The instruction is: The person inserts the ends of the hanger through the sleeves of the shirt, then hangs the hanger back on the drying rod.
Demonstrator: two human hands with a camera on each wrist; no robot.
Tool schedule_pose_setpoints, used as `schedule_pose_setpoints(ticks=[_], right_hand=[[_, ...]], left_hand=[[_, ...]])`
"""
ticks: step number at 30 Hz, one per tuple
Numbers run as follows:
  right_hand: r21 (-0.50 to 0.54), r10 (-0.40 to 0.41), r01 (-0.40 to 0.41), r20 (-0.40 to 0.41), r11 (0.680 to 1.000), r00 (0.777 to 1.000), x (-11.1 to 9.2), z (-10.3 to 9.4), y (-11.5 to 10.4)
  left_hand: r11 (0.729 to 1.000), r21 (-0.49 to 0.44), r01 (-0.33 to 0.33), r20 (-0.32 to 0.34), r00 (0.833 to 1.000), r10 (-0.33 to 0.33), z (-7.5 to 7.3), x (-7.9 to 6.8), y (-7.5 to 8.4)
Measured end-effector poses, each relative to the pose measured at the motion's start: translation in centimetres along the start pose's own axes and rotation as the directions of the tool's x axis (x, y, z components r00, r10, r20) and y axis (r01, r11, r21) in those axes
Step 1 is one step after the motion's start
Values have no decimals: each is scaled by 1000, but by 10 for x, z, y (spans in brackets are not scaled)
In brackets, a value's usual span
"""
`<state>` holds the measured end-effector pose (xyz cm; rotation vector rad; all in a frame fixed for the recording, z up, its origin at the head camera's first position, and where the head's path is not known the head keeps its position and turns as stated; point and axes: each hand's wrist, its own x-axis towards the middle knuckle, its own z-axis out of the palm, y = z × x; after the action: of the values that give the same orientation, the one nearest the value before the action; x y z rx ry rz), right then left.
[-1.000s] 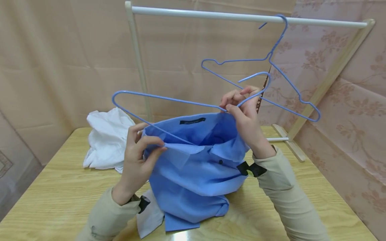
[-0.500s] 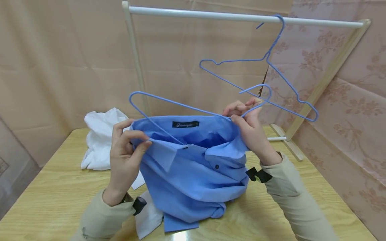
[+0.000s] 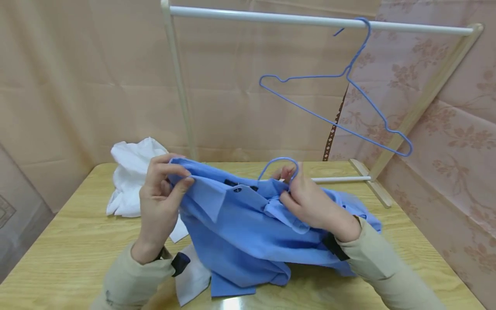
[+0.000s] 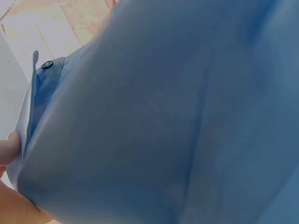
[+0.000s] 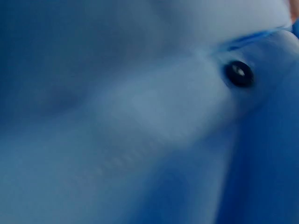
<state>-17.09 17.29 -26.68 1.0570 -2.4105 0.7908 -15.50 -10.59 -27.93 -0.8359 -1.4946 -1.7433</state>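
Observation:
A blue collared shirt (image 3: 240, 232) is held up over the table, its lower part bunched. My left hand (image 3: 159, 206) pinches the left side of its collar between thumb and fingers. On the other side, my right hand (image 3: 310, 200) grips a blue wire hanger (image 3: 277, 159) by the base of its hook, right at the collar. Only the hook shows; the hanger's arms are hidden inside the shirt. Blue cloth (image 4: 140, 121) fills most of the left wrist view, and a dark shirt button (image 5: 238, 73) appears close up in the right wrist view.
A second blue hanger (image 3: 304, 77) hangs from the white rail (image 3: 263, 16) of a wooden-framed rack behind the hands. A crumpled white garment (image 3: 131, 181) lies at the back left of the wooden table (image 3: 66, 245). Curtains stand behind.
The right hand has lowered the hanger, and its left arm has gone from above the collar into the shirt. Shirt cloth now spreads further right. The left hand keeps its pinch, shifted left since the earliest frame.

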Motion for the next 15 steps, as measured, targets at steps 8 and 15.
schedule_pose_setpoints(ticks=[8, 15], right_hand=[[-17, 13, -14, -55, 1000, 998, 3, -4, 4], [-57, 5, -11, -110, 998, 994, 9, -11, 2]], left_hand=[[994, 90, -63, 90, 994, 55, -1, 1, -3], [987, 161, 25, 124, 991, -45, 1, -1, -2]])
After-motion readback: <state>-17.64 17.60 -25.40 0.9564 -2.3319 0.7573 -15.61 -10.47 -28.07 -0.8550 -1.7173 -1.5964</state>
